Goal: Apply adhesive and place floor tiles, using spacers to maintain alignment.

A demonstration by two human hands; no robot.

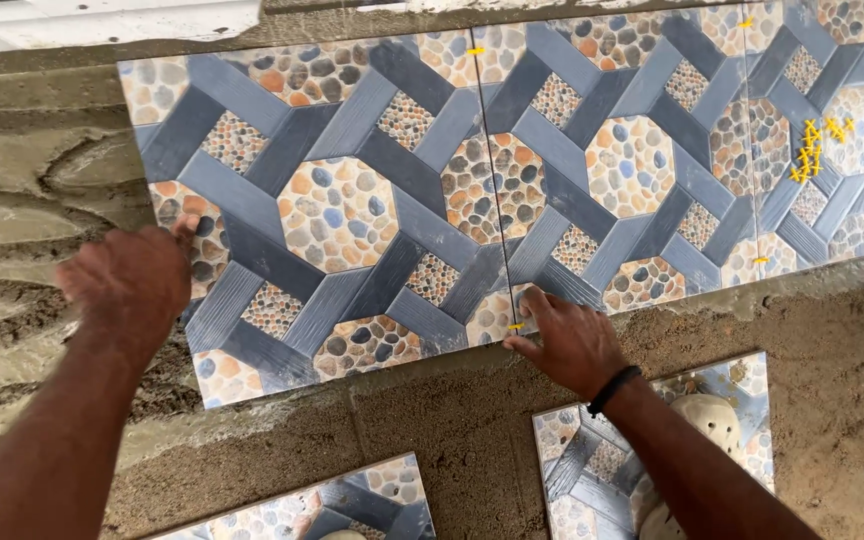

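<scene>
My left hand [132, 280] rests on the left edge of the left tile [322, 210]; my right hand [567, 340] sits at its near-right corner, by the spacer [516, 326], with the right tile [632, 150] adjoining

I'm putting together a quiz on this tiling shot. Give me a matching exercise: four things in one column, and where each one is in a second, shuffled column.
Things
1. left hand
2. right hand
3. pile of yellow spacers
4. wet mortar

Places
A. loose on a laid tile at the far right
B. at the bottom of the joint between two tiles, by a yellow spacer
C. on the left edge of the leftmost tile
D. on the bare bed left of the tiles

Pairs: 1-C, 2-B, 3-A, 4-D
</scene>
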